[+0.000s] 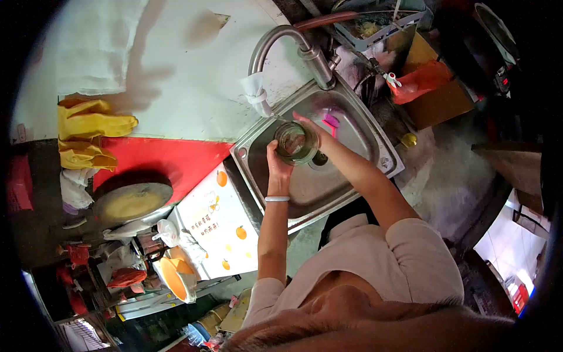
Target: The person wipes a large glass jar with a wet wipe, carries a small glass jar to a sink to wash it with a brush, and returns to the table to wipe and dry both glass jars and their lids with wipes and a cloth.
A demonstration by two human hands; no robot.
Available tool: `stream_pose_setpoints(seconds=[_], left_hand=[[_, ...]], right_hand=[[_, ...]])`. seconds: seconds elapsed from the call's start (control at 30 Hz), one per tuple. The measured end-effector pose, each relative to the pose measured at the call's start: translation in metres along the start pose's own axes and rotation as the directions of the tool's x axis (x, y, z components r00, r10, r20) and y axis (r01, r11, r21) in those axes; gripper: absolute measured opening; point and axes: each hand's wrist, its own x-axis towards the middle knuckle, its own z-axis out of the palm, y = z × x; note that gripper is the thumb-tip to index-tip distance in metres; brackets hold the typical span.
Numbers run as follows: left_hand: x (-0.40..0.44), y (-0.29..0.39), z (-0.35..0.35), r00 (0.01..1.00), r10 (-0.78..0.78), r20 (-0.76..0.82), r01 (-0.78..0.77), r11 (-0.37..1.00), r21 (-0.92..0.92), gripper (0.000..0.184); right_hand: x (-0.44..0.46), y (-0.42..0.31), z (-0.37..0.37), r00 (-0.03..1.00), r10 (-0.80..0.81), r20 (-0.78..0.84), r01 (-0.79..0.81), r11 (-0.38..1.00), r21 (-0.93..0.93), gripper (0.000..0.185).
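Note:
Both my hands hold a round, clear glass bowl (297,154) over the sink. My left hand (279,163), with a pale bracelet at the wrist, grips the bowl's left side. On the opposite side, my right hand (314,134) is curled against the glass. Just above and left of the bowl is the end of the curved metal faucet (274,36), wrapped in white material. Whether water is running I cannot make out. A pink brush (331,122) lies in the stainless steel sink (366,124), right of my right hand.
Left of the sink stands a white counter with orange prints (220,220). Yellow rubber gloves (97,126) hang by the wall, above a round board (134,202). An orange container (176,276) is at lower left. A cardboard box (437,111) with a red bag stands at upper right.

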Motion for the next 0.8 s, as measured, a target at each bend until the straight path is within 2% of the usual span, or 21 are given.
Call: stream_pose_setpoints(seconds=[0.03,0.1,0.13,0.17,0.23,0.3,0.37,0.43,0.47,0.5,0.53,0.57,0.6,0.63,0.67,0.7,0.73,0.77,0.8], left_hand=[[0.003,0.001,-0.003,1.0,0.001,-0.001,-0.001,0.995,0.102,0.042],[0.008,0.005,0.0,1.0,0.021,0.004,-0.021,0.997,0.068,0.036],[0.012,0.006,-0.002,0.998,0.068,0.008,-0.068,0.987,0.148,0.033],[0.016,0.007,-0.003,0.993,0.115,0.015,-0.115,0.967,0.226,0.031],[0.037,0.007,-0.003,0.997,0.077,-0.008,-0.073,0.975,0.211,0.028],[0.049,0.003,0.0,0.999,0.033,-0.035,-0.026,0.979,0.201,0.026],[0.057,-0.009,0.005,0.995,-0.093,0.034,0.09,0.993,0.077,0.023],[0.046,-0.021,0.009,0.996,-0.069,0.052,0.066,0.997,0.051,0.026],[0.039,-0.021,0.016,0.993,-0.092,0.075,0.086,0.993,0.082,0.027],[0.036,-0.021,0.019,0.989,-0.117,0.091,0.107,0.988,0.114,0.029],[0.039,-0.021,0.019,0.993,-0.122,0.008,0.12,0.984,0.129,0.036],[0.044,-0.022,0.019,0.992,-0.123,0.003,0.122,0.985,0.123,0.036],[0.051,-0.022,0.02,0.997,0.077,0.001,-0.068,0.868,0.493,0.036],[0.059,-0.019,0.027,0.963,0.259,0.079,-0.221,0.583,0.782,0.036],[0.07,-0.022,0.03,0.918,0.298,0.264,-0.39,0.547,0.741,0.049],[0.07,-0.02,0.034,0.917,0.296,0.267,-0.392,0.548,0.739,0.049],[0.067,-0.016,0.043,0.816,0.366,0.448,-0.53,0.162,0.833,0.055],[0.065,-0.011,0.05,0.694,0.347,0.631,-0.578,-0.252,0.776,0.06],[0.06,-0.006,0.055,0.625,0.262,0.735,-0.647,-0.352,0.676,0.067]], right_hand=[[0.005,0.0,-0.012,1.0,0.005,0.001,-0.005,1.0,-0.003,0.037],[0.011,0.001,-0.05,0.973,-0.16,-0.165,0.117,0.963,-0.242,0.033],[-0.001,-0.001,-0.029,0.884,-0.116,-0.453,0.009,0.973,-0.231,0.027],[-0.006,0.003,-0.03,0.884,-0.115,-0.453,0.006,0.972,-0.236,0.027],[-0.018,0.009,-0.037,0.7,-0.355,-0.62,0.082,0.902,-0.424,0.016],[-0.041,0.005,-0.076,0.745,-0.331,-0.579,0.103,0.915,-0.391,0.018],[-0.053,0.004,-0.067,0.779,-0.318,-0.54,0.127,0.924,-0.361,0.023],[-0.07,-0.004,-0.049,0.534,-0.388,-0.751,0.134,0.916,-0.377,0.038],[-0.081,-0.014,-0.042,0.515,-0.304,-0.802,0.083,0.948,-0.306,0.044],[-0.088,-0.018,-0.035,0.507,-0.313,-0.803,0.093,0.946,-0.31,0.044],[-0.095,-0.019,-0.031,0.473,-0.41,-0.78,0.109,0.905,-0.41,0.045],[-0.099,-0.018,-0.027,0.44,-0.5,-0.746,0.115,0.855,-0.505,0.045],[-0.096,-0.018,-0.023,0.278,-0.567,-0.775,0.027,0.812,-0.584,0.04],[-0.091,-0.019,-0.039,0.279,-0.568,-0.774,0.025,0.81,-0.585,0.04],[-0.085,-0.02,-0.072,0.273,-0.65,-0.709,0.03,0.742,-0.67,0.037],[-0.082,-0.02,-0.09,0.264,-0.725,-0.636,0.034,0.666,-0.745,0.034],[-0.084,-0.021,-0.088,0.261,-0.727,-0.635,0.035,0.664,-0.747,0.034],[-0.084,-0.022,-0.082,0.245,-0.776,-0.581,0.035,0.606,-0.795,0.034],[-0.083,-0.022,-0.075,0.229,-0.821,-0.524,0.035,0.544,-0.838,0.034]])
